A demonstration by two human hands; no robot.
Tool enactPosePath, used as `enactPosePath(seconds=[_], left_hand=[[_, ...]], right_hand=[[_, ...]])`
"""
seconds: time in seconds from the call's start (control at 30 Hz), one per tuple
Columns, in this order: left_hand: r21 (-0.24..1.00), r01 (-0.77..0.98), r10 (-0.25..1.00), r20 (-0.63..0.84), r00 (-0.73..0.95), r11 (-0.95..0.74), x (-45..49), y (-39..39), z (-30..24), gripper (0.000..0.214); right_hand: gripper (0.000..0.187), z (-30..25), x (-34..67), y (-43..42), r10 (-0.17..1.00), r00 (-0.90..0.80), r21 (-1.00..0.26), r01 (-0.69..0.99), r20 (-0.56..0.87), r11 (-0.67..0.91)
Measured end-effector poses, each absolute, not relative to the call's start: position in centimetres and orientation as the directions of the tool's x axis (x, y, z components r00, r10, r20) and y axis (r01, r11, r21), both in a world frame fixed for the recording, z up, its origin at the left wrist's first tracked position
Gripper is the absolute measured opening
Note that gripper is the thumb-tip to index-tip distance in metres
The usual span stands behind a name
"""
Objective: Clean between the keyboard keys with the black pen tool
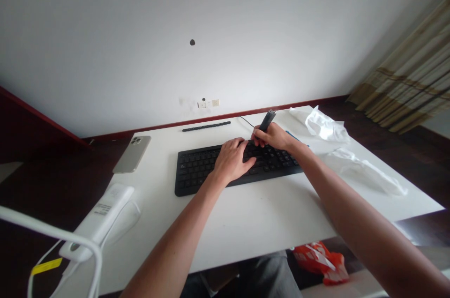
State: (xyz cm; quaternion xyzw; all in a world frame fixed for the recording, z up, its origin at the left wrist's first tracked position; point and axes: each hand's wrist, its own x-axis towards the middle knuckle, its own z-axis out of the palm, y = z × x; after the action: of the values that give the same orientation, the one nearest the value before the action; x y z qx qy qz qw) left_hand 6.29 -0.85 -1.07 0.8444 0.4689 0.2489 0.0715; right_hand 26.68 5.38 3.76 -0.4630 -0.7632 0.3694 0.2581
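A black keyboard (197, 169) lies across the middle of the white table (253, 218). My left hand (232, 161) rests palm down on its keys, fingers curled a little and pressing on them. My right hand (273, 137) is closed round a dark slim tool (266, 121), held like a pen with its lower end at the keys near the keyboard's upper right part. The tool's upper end sticks up past my fingers. Which key it touches is hidden by my hands.
A phone (132, 153) lies face down at the table's left rear. A white device with a cable (96, 220) sits at the left front edge. A black strip (206, 126) lies behind the keyboard. Crumpled white plastic (325, 125) and another wrapper (369, 169) lie right. Orange packaging (318, 260) is on the floor.
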Motion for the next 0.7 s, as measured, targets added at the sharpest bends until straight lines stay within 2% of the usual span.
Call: enactPosePath(seconds=[0.17, 0.43, 0.7], left_hand=[[0.352, 0.758, 0.828, 0.353, 0.435, -0.549, 6.31, -0.88, -1.04, 0.049], [0.353, 0.757, 0.826, 0.363, 0.432, -0.55, 6.39, -0.82, -1.12, 0.047], [0.365, 0.755, 0.831, 0.355, 0.428, -0.545, 6.36, -0.89, -0.92, 0.047]], right_hand=[[0.023, 3.82, 26.33, 5.12, 0.907, -0.418, -0.822, 0.5, 0.049, 0.274], [0.021, 2.99, 26.35, 5.44, 0.897, -0.377, -0.751, 0.517, 0.233, 0.412], [0.028, 3.29, 26.86, 5.7, 0.882, -0.463, -0.792, 0.502, 0.092, 0.347]])
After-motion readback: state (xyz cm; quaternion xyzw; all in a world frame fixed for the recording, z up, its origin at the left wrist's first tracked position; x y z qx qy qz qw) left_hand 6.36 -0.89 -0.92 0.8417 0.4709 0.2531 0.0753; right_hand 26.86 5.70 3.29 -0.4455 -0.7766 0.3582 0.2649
